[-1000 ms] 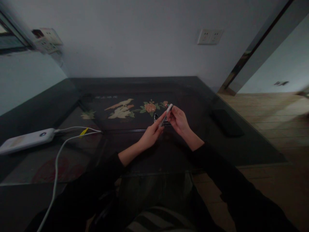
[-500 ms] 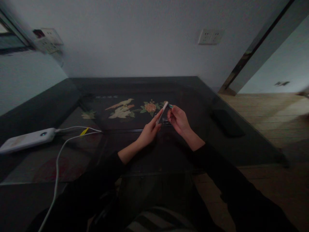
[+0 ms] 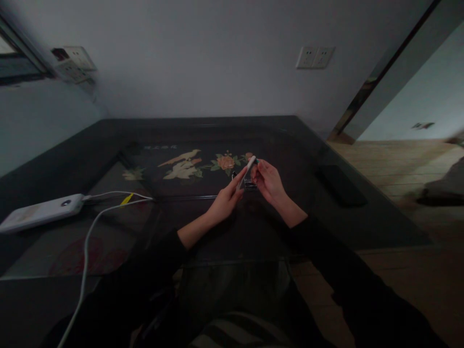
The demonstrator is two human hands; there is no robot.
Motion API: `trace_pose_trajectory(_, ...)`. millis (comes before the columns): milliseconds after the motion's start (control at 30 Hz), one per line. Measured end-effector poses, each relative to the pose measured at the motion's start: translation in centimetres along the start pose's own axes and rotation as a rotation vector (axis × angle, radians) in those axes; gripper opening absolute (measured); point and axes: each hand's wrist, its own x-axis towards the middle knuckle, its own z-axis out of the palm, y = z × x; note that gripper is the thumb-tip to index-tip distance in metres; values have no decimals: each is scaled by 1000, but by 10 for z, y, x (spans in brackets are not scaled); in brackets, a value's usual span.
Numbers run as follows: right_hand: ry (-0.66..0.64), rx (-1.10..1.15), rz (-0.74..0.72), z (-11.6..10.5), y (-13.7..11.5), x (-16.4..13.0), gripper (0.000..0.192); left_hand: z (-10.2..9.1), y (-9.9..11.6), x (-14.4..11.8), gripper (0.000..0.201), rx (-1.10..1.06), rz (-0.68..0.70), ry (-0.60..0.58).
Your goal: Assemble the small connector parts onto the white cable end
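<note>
My left hand (image 3: pixel 225 199) is closed around a slim, flat pale object (image 3: pixel 248 170), held on edge and tilted up to the right over the table. At its upper end, my right hand (image 3: pixel 270 182) pinches a small dark piece with a teal tip (image 3: pixel 257 161). Whether that piece touches the pale object or goes into it, I cannot tell. Small shiny metallic items (image 3: pixel 249 183), too dim to name, show between and just beyond the hands.
A dark glossy table (image 3: pixel 232 237) with a bird-and-flower picture lies below. At left is a white power bank (image 3: pixel 47 211) with a white cable (image 3: pixel 87 241). A flat black object (image 3: pixel 342 186) rests at right. A dark shoe-like shape (image 3: pixel 442 189) is on the floor.
The small piece in my right hand now sits closer to the pale object's upper end, with less of it showing. A dark shape has come in at the right edge.
</note>
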Motion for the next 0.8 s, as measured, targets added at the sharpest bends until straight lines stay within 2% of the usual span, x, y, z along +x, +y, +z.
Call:
trace_pose_trajectory(267,-18,0,2,1,0,-1,35,2,1,-1,65,-29,8,-52)
trace_pose_trajectory(433,-7,34,0,1,-1,-1,33,0,-2,1,65,-8,-1,-11)
trace_pose_trajectory(600,-18,-25,-5,1,-2,0,36,-2,-6,4,65,-4,-16,32)
trace_pose_trajectory(800,-13,-53,-9,1,-1,0,37,-3,-4,3,65,-21,-22,23)
